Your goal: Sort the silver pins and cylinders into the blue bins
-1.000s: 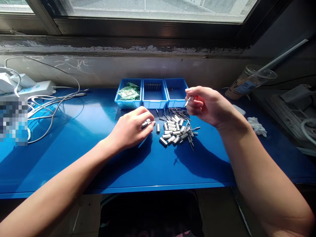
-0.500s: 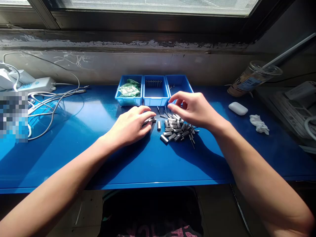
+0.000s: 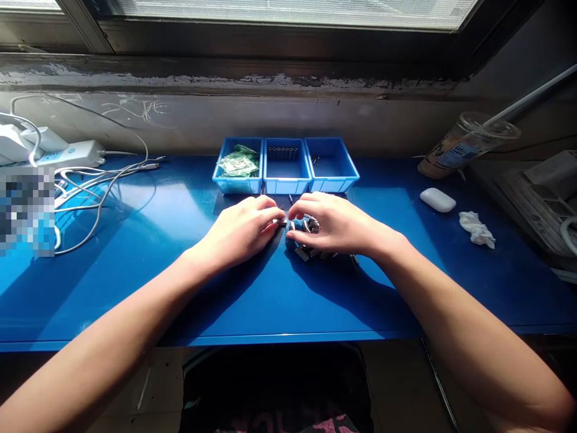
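Observation:
My left hand (image 3: 246,230) rests on the blue table, thumb and fingers closed on a short faceted metal piece (image 3: 280,222); its tip shows past the fingertips. Close beside it, my right hand (image 3: 336,224) reaches in from the right over a pile of similar metal pieces (image 3: 311,225), hiding most of them. Its thumb and forefinger are apart, one on each side of a single metal piece (image 3: 292,227) at the pile's left edge. Whether they touch that piece I cannot tell. A thin metal pin (image 3: 291,198) lies behind the right fingers.
Three blue bins stand behind the hands: the left bin (image 3: 238,184) holds green packets, the middle bin (image 3: 287,186) a row of metal pieces, the right bin (image 3: 334,185) a few pins. Cables (image 3: 106,174), a drink cup (image 3: 451,150), a white case (image 3: 437,200) and crumpled tissue (image 3: 476,230) lie around.
My right hand has moved down and left from in front of the right bin to the pile's left edge, close to my left hand. My left hand stays nearly in place.

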{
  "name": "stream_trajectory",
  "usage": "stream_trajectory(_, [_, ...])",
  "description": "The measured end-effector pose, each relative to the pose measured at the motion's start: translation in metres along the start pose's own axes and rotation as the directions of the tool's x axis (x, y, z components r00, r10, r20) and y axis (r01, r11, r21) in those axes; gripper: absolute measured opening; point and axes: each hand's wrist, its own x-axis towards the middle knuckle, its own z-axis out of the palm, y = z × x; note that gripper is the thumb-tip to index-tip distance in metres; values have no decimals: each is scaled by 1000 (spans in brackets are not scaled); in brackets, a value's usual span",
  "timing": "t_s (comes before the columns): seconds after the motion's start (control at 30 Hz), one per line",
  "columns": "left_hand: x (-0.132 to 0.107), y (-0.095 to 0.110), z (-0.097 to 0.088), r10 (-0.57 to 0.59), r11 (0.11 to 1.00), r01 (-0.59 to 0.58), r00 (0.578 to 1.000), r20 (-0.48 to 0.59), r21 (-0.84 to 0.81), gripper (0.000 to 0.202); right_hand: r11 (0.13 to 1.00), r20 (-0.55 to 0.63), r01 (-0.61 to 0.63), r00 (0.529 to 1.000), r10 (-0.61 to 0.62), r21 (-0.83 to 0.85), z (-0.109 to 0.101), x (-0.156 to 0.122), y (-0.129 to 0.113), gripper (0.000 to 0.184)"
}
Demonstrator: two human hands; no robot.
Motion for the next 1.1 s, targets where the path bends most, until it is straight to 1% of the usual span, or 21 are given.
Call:
stream_trajectory(0.17, [1,1,-4,-33,999,34,999,33,-6,29,999,21,-22,1000,23,-35,1,1,0,17])
stream_trajectory(0.33, [0,-2,-5,-33,999,32,999,34,2,35,999,-24,-2,1000,1,-44,9,4,-1,20])
stream_trajectory(0.5, [-1,-5,-4,-36,999,36,999,36,-1,34,998,-67,56,996,-59,-37,12,5,-3,23])
stream_trajectory(0.67, [1,-7,-4,-63,995,66,997,35,-71,31,997,-74,69,995,-73,-46,14,7,-3,25])
stream_trajectory(0.87, [4,-10,0,-59,976,62,998,22,-208,27,996,-67,91,994,-92,-11,18,8,-2,19])
stream_trajectory(0.97, [4,-10,1,-55,973,58,998,19,-224,25,996,-81,86,993,-88,-27,22,9,0,19])
stream_trajectory(1.1, [4,-10,2,-57,975,57,998,8,-214,25,998,-95,40,994,-45,-57,26,10,1,21])
